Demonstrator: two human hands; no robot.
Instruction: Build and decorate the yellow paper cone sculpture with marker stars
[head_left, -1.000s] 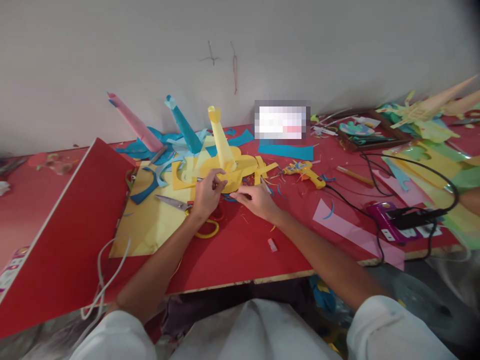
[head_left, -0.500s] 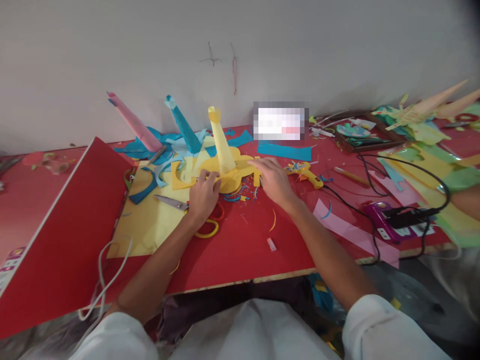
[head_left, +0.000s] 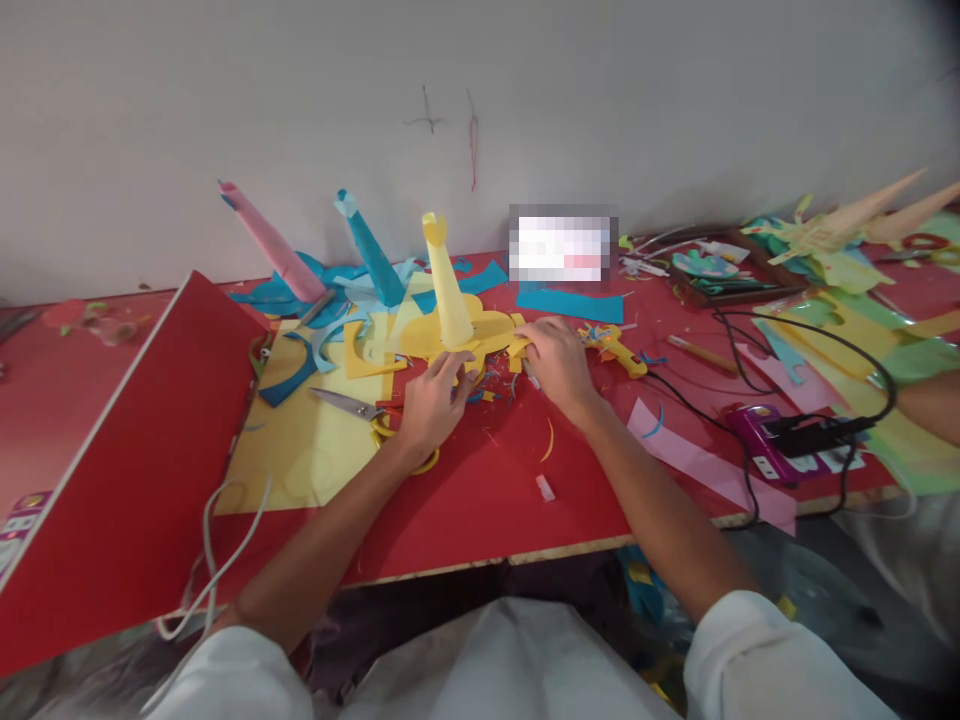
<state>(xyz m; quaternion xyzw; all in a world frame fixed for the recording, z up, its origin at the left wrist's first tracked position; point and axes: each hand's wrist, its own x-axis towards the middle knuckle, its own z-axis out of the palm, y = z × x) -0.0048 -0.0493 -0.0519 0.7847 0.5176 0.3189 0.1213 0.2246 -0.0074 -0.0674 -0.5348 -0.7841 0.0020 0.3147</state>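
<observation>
A pale yellow paper cone [head_left: 448,300] stands on a flower-shaped yellow paper base [head_left: 420,335] with rounded petals. My left hand [head_left: 436,400] has its fingers bent and closed at the front petal of this base, partly covering it. To the right of the base, my right hand [head_left: 559,368] has its fingers closed on a small yellow paper scrap [head_left: 517,348], close to the tip of the right petal. Scissors [head_left: 345,403] with yellow and red handles lie beside and partly under my left hand. A yellow glue gun [head_left: 615,350] rests just right of my right hand.
Blue [head_left: 369,250] and pink [head_left: 274,245] paper cones stand at the back left. A red board [head_left: 127,470] leans on the left. A purple power strip [head_left: 772,445] with black cables sits at right, near another person's arm [head_left: 930,405]. Paper scraps litter the red table [head_left: 480,520].
My left hand has shifted right and toward me along the base's front. My right hand has moved slightly right and down from the petal to the yellow scrap.
</observation>
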